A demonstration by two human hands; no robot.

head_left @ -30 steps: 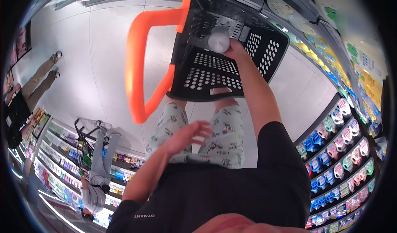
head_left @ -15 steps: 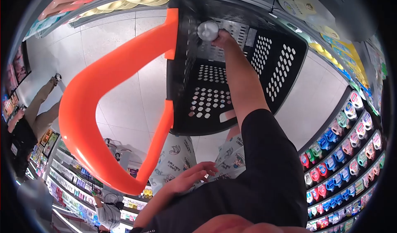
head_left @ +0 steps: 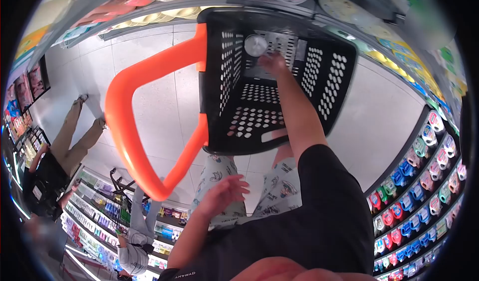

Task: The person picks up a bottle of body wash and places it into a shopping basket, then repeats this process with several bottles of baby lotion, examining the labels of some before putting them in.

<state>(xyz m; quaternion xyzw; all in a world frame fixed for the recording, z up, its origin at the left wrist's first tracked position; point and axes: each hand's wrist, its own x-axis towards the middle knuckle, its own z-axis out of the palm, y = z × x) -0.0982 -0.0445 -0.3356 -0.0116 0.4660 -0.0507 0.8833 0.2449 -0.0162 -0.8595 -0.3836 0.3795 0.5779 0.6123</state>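
Note:
A black perforated basket (head_left: 279,144) with a big orange handle (head_left: 119,106) stands on the floor before my legs. In the far left corner of its bottom is a round, whitish, clear-looking item (head_left: 256,45). My right hand (head_left: 272,63) reaches down into the basket just beside this item, with a small gap between them; its fingers are slightly blurred, loosely bent and apart, holding nothing visible. Nearer my body, my left hand (head_left: 227,196) hovers over my patterned trousers (head_left: 219,174), empty, fingers spread.
Shelves of colourful packs (head_left: 409,196) curve along the right. More goods line a shelf edge (head_left: 149,24) at the top. At the left stand a person in dark clothing (head_left: 45,181) and another person in grey (head_left: 133,256) beside a wire cart (head_left: 112,201).
My right hand has come off the round item and drawn back slightly. My left hand has risen with fingers more spread. Basket and handle appear smaller and shifted in view.

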